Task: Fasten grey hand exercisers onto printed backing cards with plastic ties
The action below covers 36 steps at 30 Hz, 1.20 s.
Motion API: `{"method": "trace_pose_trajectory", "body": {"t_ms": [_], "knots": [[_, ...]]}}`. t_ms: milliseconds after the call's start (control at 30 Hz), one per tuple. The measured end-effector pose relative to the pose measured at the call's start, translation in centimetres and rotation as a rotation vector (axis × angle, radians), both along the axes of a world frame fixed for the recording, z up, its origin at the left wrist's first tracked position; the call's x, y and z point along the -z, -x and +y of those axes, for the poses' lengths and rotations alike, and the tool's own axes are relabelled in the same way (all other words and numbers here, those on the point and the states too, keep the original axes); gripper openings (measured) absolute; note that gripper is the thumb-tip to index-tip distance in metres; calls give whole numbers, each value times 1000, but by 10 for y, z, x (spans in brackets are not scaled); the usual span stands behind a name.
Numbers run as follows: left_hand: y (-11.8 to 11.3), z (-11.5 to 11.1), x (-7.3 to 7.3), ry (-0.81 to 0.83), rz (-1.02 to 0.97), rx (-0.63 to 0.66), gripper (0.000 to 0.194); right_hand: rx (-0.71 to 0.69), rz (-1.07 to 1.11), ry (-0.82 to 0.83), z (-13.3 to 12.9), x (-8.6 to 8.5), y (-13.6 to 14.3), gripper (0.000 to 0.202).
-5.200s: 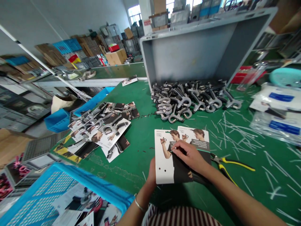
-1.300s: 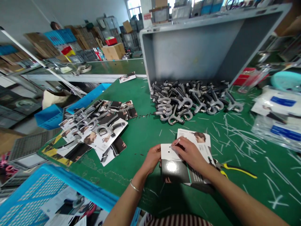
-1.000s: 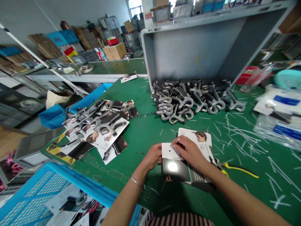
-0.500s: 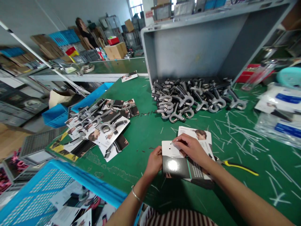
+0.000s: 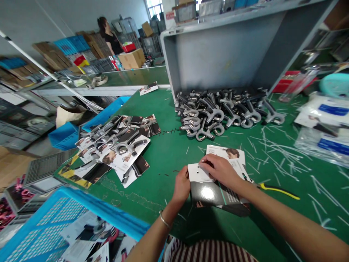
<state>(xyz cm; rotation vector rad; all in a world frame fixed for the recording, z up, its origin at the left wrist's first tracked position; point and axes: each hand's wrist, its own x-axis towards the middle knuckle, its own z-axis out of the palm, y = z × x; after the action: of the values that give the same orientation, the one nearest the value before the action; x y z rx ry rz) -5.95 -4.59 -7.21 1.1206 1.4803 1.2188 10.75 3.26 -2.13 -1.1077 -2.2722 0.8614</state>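
Observation:
My left hand [image 5: 182, 185] is closed on the left edge of a white-and-black printed card [image 5: 206, 193], its fingertips behind the card. Over the card's upper part, my right hand [image 5: 221, 170] has thumb and forefinger pinched beside two small punched holes. Whatever lies in that pinch is too small to make out. Another printed card [image 5: 236, 154] with a person's picture lies on the table just beyond. Partly under my right forearm are cutting pliers with a yellow-and-black handle [image 5: 280, 191].
Grey-and-black spring hand grips [image 5: 211, 113] spill from a grey crate [image 5: 218, 54] on its side. Carded hand grips [image 5: 117, 145] are heaped at left. A blue basket [image 5: 106, 207] stands front left. White plastic ties [image 5: 283, 160] litter the right. A person [image 5: 110, 38] stands far back.
Both hands stay at the card, nearly unmoved, with the right pinch still by the holes. The card has tilted slightly. In the background the person has moved rightward.

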Motion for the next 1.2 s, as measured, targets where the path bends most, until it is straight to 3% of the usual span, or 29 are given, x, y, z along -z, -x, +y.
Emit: {"method": "trace_pose_trajectory", "body": {"t_ms": [100, 300, 433, 633, 800, 900, 1033, 1200], "knots": [[1, -2, 3, 4, 38, 27, 24, 14, 0, -14, -1, 0, 1, 15], [2, -2, 9, 38, -71, 69, 31, 46, 64, 79, 0, 2, 1, 15], [-1, -2, 6, 55, -156, 49, 32, 99, 126, 162, 4, 2, 0, 35], [-3, 0, 2, 78, -238, 43, 30, 13, 108, 192, 13, -1, 1, 16], [-6, -5, 3, 136, -335, -11, 39, 1, 69, 79, 4, -1, -1, 13], [-1, -16, -2, 138, -229, 127, 32, -39, 61, 7, -4, 2, -6, 13], [11, -36, -4, 23, -2, 351, 30, -17, 101, 52, -9, 5, -9, 13], [13, -44, -1, -123, 194, 317, 27, 15, 148, 125, -8, 5, -7, 13]]}}
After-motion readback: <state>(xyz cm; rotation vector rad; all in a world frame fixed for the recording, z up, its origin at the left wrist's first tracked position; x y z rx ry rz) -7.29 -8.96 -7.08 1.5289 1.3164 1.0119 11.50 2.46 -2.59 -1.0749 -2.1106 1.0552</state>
